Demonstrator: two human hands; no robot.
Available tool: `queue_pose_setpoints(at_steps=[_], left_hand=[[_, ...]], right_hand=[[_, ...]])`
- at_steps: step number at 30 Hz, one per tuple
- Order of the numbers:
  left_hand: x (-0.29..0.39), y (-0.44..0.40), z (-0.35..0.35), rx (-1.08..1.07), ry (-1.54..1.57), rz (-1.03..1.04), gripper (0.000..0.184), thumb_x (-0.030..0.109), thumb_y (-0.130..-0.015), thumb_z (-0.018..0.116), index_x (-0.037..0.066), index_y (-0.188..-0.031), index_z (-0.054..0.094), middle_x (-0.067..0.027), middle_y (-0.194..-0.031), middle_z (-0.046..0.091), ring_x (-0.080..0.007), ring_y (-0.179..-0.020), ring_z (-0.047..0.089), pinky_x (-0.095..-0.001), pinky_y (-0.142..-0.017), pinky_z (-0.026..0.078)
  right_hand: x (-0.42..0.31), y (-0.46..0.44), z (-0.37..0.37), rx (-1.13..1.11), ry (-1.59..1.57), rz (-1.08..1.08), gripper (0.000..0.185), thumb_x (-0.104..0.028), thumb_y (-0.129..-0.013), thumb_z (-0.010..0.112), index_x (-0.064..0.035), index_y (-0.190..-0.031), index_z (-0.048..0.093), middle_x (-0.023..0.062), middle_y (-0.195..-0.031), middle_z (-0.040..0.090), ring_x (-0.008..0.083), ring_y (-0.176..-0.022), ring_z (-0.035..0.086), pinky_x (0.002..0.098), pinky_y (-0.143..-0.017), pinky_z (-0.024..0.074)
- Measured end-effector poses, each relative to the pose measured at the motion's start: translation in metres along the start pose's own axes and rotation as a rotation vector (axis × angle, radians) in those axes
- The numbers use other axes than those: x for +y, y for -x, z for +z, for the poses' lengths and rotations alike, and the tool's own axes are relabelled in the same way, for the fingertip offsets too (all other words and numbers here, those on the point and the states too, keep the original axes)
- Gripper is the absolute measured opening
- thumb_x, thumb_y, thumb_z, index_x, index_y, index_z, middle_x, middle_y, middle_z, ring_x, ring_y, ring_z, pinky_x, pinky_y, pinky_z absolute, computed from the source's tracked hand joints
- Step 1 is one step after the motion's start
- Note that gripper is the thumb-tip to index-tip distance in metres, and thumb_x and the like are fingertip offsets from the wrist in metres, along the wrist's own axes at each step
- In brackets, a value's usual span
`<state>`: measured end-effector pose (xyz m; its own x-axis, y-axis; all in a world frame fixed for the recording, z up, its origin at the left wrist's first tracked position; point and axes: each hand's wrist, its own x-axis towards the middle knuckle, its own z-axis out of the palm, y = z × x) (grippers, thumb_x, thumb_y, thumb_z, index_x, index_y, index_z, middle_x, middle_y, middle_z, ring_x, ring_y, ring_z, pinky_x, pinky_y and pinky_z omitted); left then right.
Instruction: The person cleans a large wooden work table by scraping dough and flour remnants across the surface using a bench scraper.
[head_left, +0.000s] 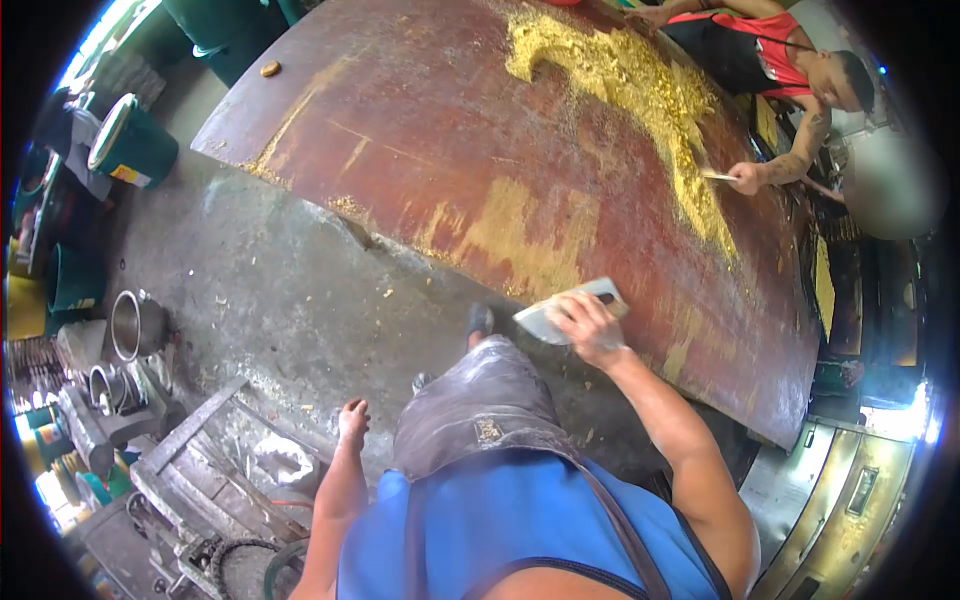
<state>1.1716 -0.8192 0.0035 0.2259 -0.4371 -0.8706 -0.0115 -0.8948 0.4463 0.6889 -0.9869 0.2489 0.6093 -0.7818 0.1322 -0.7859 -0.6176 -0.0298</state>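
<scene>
Gripped in my right hand (588,322) is a flat pale scraper (541,322), held at the near edge of a large reddish-brown table (400,130). My left hand (353,420) hangs beside my body above the floor, its fingers curled; whether anything is inside them is too small to tell. Yellow crumbly material (650,90) lies in a long curved heap over the far right part of the tabletop. Thinner yellow smears mark the wood close to the scraper.
Across the table a co-worker (790,50) in red and black holds a tool (718,177) at the heap. A lidded green bucket (135,143) and a metal pot (136,325) stand left. Machinery (190,490) is lower left, a metal cabinet (850,500) lower right.
</scene>
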Motion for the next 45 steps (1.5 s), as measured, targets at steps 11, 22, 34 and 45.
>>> queue_pose_setpoints(at_steps=[11, 22, 34, 45], left_hand=[[0.003, 0.019, -0.002, 0.297, 0.464, -0.174, 0.04, 0.023, -0.088, 0.06, 0.009, -0.125, 0.05, -0.0076, -0.1, 0.059, -0.0212, -0.084, 0.062, -0.0361, -0.058, 0.048], [0.075, 0.047, 0.0, 0.304, 0.312, -0.206, 0.043, 0.023, -0.086, 0.062, 0.004, -0.124, 0.054, -0.0085, -0.099, 0.061, -0.0176, -0.076, 0.06, -0.0299, -0.056, 0.047], [0.203, -0.105, -0.119, 0.037, 0.114, 0.019, 0.048, 0.029, -0.087, 0.06, 0.009, -0.13, 0.049, -0.0063, -0.109, 0.061, -0.021, -0.091, 0.061, -0.0357, -0.07, 0.048], [0.286, -0.16, -0.266, 0.144, 0.3, 0.186, 0.046, 0.03, -0.087, 0.058, 0.014, -0.129, 0.048, -0.0057, -0.111, 0.059, -0.0204, -0.092, 0.058, -0.0386, -0.074, 0.046]], right_hand=[[0.075, -0.355, 0.089, -0.097, 0.345, 0.2, 0.047, -0.016, -0.089, 0.052, 0.0021, -0.131, 0.042, 0.0266, -0.128, 0.047, 0.0442, -0.113, 0.05, 0.0498, -0.088, 0.0508], [0.244, -0.441, 0.01, -0.04, 0.023, 0.394, 0.031, -0.003, -0.091, 0.04, -0.0091, -0.113, 0.061, 0.0175, -0.101, 0.066, 0.032, -0.093, 0.065, 0.042, -0.077, 0.0524], [0.118, -0.43, 0.017, 0.186, 0.083, 0.3, 0.018, -0.008, -0.09, 0.044, -0.0071, -0.096, 0.061, 0.0107, -0.089, 0.062, 0.023, -0.077, 0.06, 0.0386, -0.066, 0.0521], [0.219, -0.492, 0.064, -0.003, -0.205, 1.054, 0.052, -0.037, -0.101, 0.019, -0.0004, -0.117, 0.053, 0.0213, -0.113, 0.06, 0.0312, -0.103, 0.06, 0.0434, -0.091, 0.049]])
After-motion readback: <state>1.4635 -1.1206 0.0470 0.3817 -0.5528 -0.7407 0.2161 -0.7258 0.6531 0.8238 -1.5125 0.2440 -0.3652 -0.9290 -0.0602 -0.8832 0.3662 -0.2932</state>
